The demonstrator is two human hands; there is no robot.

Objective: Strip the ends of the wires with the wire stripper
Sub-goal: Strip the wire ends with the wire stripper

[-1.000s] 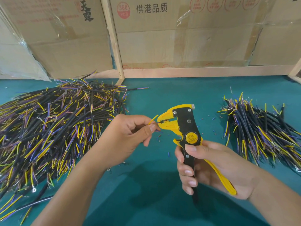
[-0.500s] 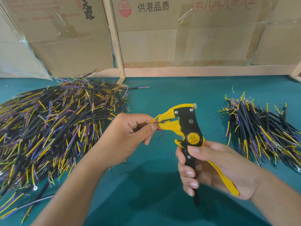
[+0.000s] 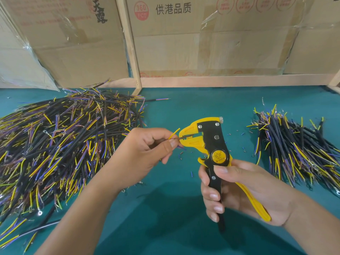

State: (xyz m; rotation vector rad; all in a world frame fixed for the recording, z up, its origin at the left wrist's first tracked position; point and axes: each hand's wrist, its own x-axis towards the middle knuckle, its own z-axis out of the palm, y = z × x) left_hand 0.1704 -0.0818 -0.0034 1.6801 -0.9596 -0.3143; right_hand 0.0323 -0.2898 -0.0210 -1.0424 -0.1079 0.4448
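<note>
My right hand (image 3: 237, 188) grips the handles of a yellow and black wire stripper (image 3: 211, 144), held upright with its jaws facing left. My left hand (image 3: 139, 153) pinches a thin wire (image 3: 174, 134) between thumb and fingers. One dark strand of that wire sits inside the stripper's jaws, while a yellow strand sticks up beside them. A big pile of black cables with yellow and purple ends (image 3: 55, 144) lies at the left. A smaller pile of similar cables (image 3: 298, 150) lies at the right.
The green table (image 3: 184, 227) carries small scraps of cut insulation (image 3: 181, 154) below the jaws. Cardboard boxes (image 3: 202, 37) and a wooden frame (image 3: 132, 52) close off the back edge.
The wire's dark strand has gone further into the stripper's jaws. Both hands have stayed almost in place.
</note>
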